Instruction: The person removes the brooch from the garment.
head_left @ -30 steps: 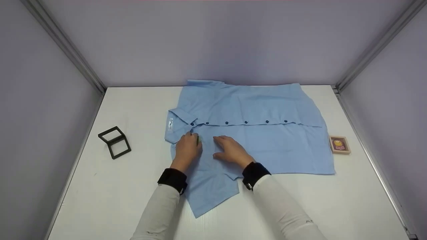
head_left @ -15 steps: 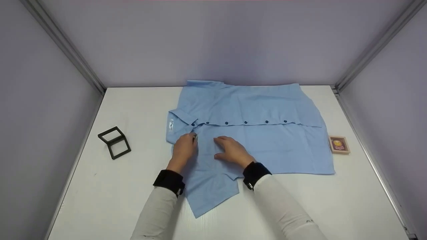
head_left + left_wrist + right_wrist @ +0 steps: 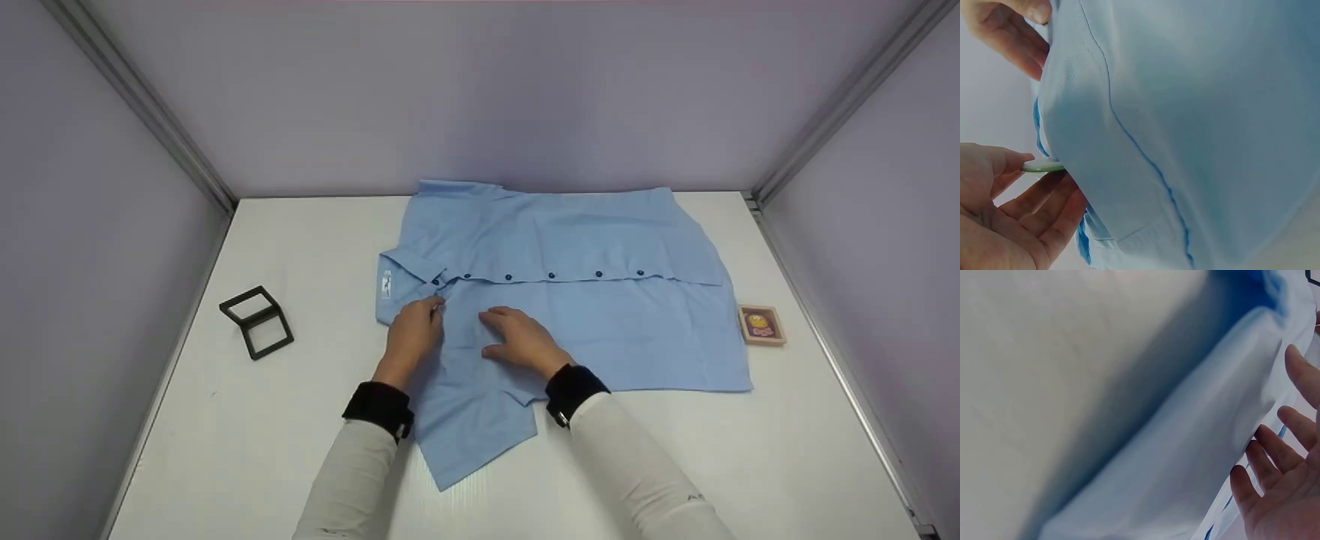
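The left hand's (image 3: 411, 337) grip pinches the shirt (image 3: 600, 315) cloth by the collar (image 3: 409, 264), near a small pale disc (image 3: 1043, 166). The right hand (image 3: 521, 341) lies flat, fingers spread, pressing the shirt's front. The shirt lies spread along the tabletop's (image 3: 300, 465) far edge. This looks like smoothing the neck part; next needs a gentle, steady pull.
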Motion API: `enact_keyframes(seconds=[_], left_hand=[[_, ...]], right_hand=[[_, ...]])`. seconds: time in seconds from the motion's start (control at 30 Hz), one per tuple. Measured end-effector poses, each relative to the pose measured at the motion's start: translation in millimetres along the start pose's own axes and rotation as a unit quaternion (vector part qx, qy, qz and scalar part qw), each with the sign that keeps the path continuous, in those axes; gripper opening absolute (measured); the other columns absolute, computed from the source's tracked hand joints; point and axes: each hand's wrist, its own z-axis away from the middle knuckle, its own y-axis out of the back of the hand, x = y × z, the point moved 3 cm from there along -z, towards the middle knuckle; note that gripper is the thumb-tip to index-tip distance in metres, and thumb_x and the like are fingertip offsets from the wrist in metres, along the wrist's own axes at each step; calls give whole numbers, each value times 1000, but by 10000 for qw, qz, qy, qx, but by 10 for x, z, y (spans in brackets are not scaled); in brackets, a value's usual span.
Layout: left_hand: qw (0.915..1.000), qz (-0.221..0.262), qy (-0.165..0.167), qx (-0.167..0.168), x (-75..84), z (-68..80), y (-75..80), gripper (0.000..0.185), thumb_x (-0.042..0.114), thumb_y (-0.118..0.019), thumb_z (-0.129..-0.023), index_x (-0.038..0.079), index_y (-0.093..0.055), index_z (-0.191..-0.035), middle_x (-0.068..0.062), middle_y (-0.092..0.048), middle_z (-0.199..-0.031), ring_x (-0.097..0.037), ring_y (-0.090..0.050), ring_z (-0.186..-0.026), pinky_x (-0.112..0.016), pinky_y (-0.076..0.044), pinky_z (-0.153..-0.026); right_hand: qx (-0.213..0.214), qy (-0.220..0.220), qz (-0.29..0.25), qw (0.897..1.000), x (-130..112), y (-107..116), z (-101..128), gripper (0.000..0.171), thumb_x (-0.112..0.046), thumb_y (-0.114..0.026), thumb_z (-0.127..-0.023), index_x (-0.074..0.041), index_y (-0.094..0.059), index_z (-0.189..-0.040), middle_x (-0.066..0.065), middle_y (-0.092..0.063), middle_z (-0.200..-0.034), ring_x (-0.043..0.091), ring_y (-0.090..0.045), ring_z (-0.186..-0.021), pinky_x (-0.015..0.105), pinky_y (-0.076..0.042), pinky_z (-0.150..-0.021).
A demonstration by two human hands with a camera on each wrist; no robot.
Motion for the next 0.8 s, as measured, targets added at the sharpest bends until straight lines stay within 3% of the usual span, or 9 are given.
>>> enact_keyframes(seconds=[0.17, 0.3, 0.43, 0.67, 0.8], left_hand=[[9998, 104, -6, 160, -8, -7, 1, 24, 6, -56, -96, 3, -71, -115, -13, -71, -106, -30, -66, -99, -45, -51, -84], [9970, 664, 202, 357, -42, -13, 12, 25, 4, -55, -96, 2, -71, -115, -14, -71, -103, -28, -65, -92, -42, -51, -81], [9884, 1299, 478, 621, -97, -12, 26, 25, 2, -55, -95, 1, -71, -113, -16, -70, -98, -26, -64, -85, -40, -52, -74], [9772, 1775, 770, 876, -191, -25, -6, 23, 1, -56, -92, -1, -72, -109, -17, -70, -90, -25, -64, -78, -33, -52, -63], [9626, 2333, 1081, 851, -242, -46, -41, 25, -1, -54, -92, -3, -71, -109, -16, -68, -87, -25, -65, -74, -27, -54, -60]], right_hand=[[-46, -60, -58, 10000, 3, -1, 4, 64, -29, -76, -86, -8, -52, -142, 12, -48, -144, 30, -41, -135, 41, -32, -111], [-152, -161, -3, 9998, 9, -12, -2, 62, -30, -76, -87, -11, -53, -142, 12, -46, -146, 30, -40, -136, 41, -32, -111], [-203, -212, 70, 9995, 17, -26, -10, 60, -31, -75, -88, -12, -55, -141, 12, -45, -147, 30, -40, -136, 42, -33, -110], [-191, -198, 46, 9996, 15, -20, 10, 56, -29, -76, -87, -12, -59, -137, 12, -44, -148, 31, -39, -136, 42, -32, -111], [-200, -167, -36, 9997, 18, -20, 29, 50, -27, -76, -87, -11, -63, -133, 11, -44, -148, 31, -39, -137, 41, -32, -111]])
